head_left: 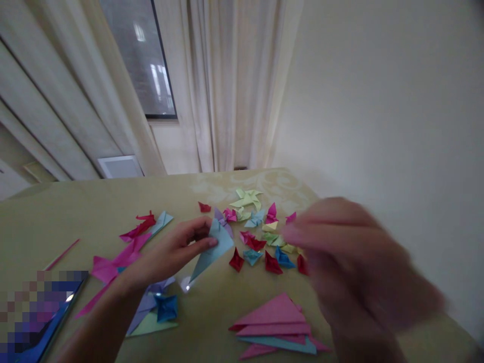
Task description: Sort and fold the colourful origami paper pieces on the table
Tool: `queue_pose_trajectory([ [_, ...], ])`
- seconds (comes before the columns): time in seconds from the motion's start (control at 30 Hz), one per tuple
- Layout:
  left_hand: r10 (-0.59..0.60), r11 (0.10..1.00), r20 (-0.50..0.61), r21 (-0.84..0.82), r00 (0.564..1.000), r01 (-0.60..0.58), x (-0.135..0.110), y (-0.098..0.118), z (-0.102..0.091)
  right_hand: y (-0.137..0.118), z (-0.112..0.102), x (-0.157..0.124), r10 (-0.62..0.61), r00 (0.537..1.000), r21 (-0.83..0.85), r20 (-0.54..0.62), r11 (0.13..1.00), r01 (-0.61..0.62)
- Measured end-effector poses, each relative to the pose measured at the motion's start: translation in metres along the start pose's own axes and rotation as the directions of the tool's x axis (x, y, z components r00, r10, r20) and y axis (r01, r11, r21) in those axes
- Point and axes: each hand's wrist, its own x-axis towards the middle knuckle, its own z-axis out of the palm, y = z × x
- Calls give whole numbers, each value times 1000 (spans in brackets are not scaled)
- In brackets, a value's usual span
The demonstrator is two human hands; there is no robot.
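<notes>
My left hand [196, 242] pinches a light blue folded paper [215, 252] between thumb and fingers, above the table, its long point hanging down to the left. On the right, my right hand [348, 257] is raised close to the camera and blurred. Its fingers look curled, but whether anything sits in them cannot be made out. Below and between the hands lies a stack of pink folded papers [274, 315] with a light blue one [280, 344] among them. Small origami pieces, such as a dark red one [273, 263] and a blue one [283, 257], lie beyond.
A pale green pinwheel [247, 198] lies toward the far edge of the table [181, 191]. Pink folded paper [117, 259], a red crane [141, 226] and a blue paper box [166, 307] surround my left forearm. A screen device [45, 317] and thin pink stick [62, 253] are at left.
</notes>
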Motion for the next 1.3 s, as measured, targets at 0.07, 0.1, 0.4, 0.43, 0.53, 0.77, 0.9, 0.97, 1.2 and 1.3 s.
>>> queue_pose_trajectory([
  [0.07,4,982,11,-191,1000,-2,0,3,5,12,6,15,-40,989,-38,142,998,46],
  [0.1,2,963,14,-268,1000,1,-1,5,7,18,10,21,-53,967,-60,248,996,70],
  [0.4,175,931,23,-329,984,-158,-10,22,4,23,22,25,-57,951,-97,305,991,91],
  [0.43,162,963,-10,-215,987,-161,-11,18,-3,25,18,23,-29,954,-76,297,996,54],
  [0.53,65,959,-264,285,962,13,-11,-14,-36,39,3,9,122,924,-21,361,992,-122],
  [0.77,-358,377,-588,620,726,688,-18,-126,-83,74,-10,-81,575,607,-137,548,778,-614],
  [0.9,-413,411,-492,650,766,640,-21,-136,-84,74,0,-114,675,474,-195,565,667,-719],
  [0.97,-381,415,-502,657,776,629,-21,-132,-84,72,4,-115,682,489,-229,544,681,-696],
  [1.2,-261,591,-531,573,806,568,-19,-122,-92,66,9,-77,582,641,-221,501,802,-555],
  [1.3,-154,887,-460,325,875,327,-17,-98,-91,62,18,-49,472,729,-170,496,876,-451],
])
